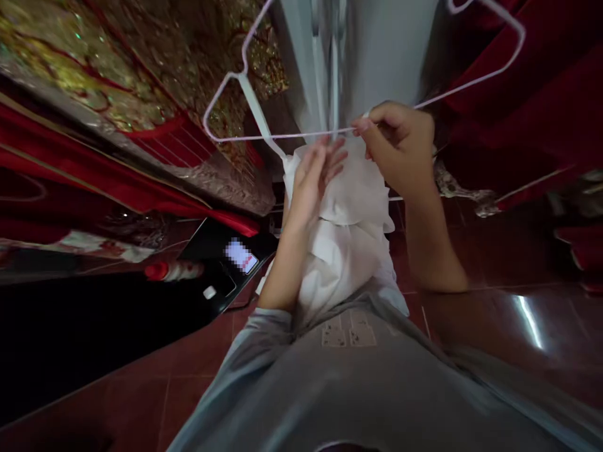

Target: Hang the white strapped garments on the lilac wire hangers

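A thin pale pink hanger (287, 135) stretches across the top of the view. My right hand (400, 141) is closed, thumb and fingertips pinching the hanger's lower bar. Just below that bar, my left hand (315, 172) is open, its fingers apart and slightly blurred, in front of a white layered garment (348, 194). A white strap (255, 105) of the garment runs up to the hanger's left end. The garment hangs down against my body; its other strap cannot be made out.
Sequined gold and red garments (155, 81) hang at the left, dark red cloth (518, 119) at the right. On a black table (117, 339) are a lit phone (241, 256), a red-capped bottle (174, 270) and a small white object (209, 292). Red tiles (475, 326) cover the floor.
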`<state>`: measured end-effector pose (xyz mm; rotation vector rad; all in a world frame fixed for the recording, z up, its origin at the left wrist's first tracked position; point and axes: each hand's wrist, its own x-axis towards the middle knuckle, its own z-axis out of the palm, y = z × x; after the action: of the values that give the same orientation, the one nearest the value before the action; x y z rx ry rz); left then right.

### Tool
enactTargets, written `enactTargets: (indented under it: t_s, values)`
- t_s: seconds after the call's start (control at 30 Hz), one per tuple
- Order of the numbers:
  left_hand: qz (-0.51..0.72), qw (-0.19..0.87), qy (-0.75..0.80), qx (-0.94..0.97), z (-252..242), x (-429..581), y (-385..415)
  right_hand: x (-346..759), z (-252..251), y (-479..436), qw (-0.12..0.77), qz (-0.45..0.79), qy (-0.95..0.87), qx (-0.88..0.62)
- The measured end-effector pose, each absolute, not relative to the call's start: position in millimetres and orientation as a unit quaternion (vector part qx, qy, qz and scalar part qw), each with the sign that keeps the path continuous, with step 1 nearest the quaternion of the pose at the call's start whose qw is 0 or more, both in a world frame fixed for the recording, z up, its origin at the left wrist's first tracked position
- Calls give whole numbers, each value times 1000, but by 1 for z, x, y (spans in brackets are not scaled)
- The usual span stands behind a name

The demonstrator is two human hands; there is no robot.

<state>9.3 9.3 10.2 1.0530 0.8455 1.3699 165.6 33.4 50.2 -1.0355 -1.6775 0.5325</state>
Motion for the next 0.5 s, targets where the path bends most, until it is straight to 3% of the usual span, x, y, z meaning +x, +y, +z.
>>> enactTargets:
  t_s: [0.3, 0.4, 0.5]
  values:
    - [711, 539, 269, 363, 25, 26, 14, 161, 42, 30, 530, 227, -697, -426]
    - [721, 553, 202, 364, 22, 23, 14, 162, 37, 35, 615, 186, -662, -386]
    - [723, 559, 205, 352, 24, 18, 13, 185, 33, 50, 735, 41, -601, -313]
